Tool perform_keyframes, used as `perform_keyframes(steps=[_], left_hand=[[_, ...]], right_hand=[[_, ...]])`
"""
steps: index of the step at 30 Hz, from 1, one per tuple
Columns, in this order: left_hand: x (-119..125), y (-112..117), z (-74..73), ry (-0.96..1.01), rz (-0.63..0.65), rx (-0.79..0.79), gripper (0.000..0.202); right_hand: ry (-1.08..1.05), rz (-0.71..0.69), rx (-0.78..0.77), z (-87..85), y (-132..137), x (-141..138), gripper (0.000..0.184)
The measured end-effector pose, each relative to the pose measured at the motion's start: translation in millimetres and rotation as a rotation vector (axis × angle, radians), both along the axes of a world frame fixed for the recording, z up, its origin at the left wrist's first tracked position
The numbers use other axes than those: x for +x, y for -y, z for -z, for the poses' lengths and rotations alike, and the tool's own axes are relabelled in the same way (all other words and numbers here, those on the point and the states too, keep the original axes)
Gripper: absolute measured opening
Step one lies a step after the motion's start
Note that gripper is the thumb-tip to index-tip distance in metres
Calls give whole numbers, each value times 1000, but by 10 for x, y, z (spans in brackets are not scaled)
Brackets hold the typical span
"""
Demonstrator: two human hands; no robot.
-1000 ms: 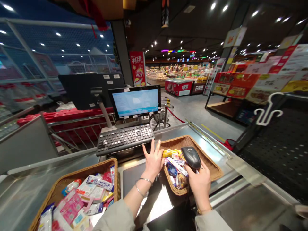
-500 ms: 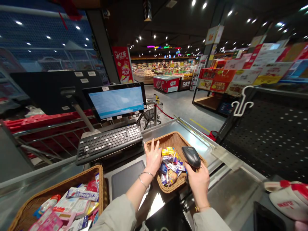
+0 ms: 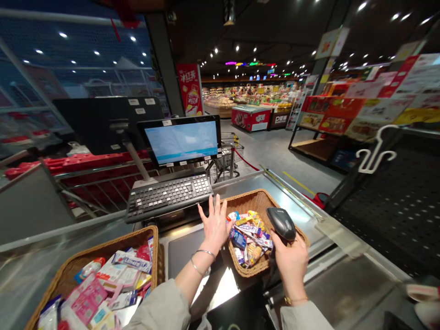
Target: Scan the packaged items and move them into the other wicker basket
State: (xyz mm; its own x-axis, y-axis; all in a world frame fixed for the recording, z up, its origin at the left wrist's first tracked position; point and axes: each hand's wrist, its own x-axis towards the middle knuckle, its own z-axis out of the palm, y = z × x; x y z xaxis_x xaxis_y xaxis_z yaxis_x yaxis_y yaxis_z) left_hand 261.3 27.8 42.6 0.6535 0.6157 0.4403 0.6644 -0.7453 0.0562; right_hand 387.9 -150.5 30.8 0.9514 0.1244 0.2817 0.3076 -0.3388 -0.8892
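Right hand (image 3: pixel 292 257) has its grip wrapped round a black scanner (image 3: pixel 282 223) above the right rim of the snack basket (image 3: pixel 256 198), long axis slanting away-left. Left hand (image 3: pixel 215 229) is at the basket's left rim, grip spread, can't tell if the thumb's touching anything. Packs (image 3: pixel 249 236) inside the basket lie just right of it, so it's nearer imo. Keyboard's (image 3: pixel 170 195) beyond-left of the basket, screen's (image 3: pixel 184 140) farther.

Observed black scanner (image 3: pixel 281 223), brown woven-pattern baskets (image 3: pixel 249 273), multicoloured packets (image 3: pixel 238 238), black keyboard (image 3: pixel 170 193), silver-grey desk (image 3: pixel 287 196), pale grey sleeves (image 3: pixel 167 306).
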Motion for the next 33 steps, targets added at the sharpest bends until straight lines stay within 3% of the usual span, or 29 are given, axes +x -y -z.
perform_keyframes(steps=[6, 11, 21, 27, 33], left_hand=[[-611, 21, -95, 8, -155, -7, 75], [-1160, 26, -29, -13, -291, -14, 81], [-2123, 146, 170, -28, -503, -53, 87], [-2753, 256, 230, -48, -636, -62, 74], [-3451, 309, 220, -108, -631, -115, 70]], right_hand=[[-83, -111, -35, -209, -247, -266, 60], [-44, -235, -40, -236, -476, -555, 62], [48, -541, -16, -60, -844, -1089, 52], [21, -660, -81, 38, -920, -1376, 50], [22, -713, -124, 69, -959, -1564, 51]])
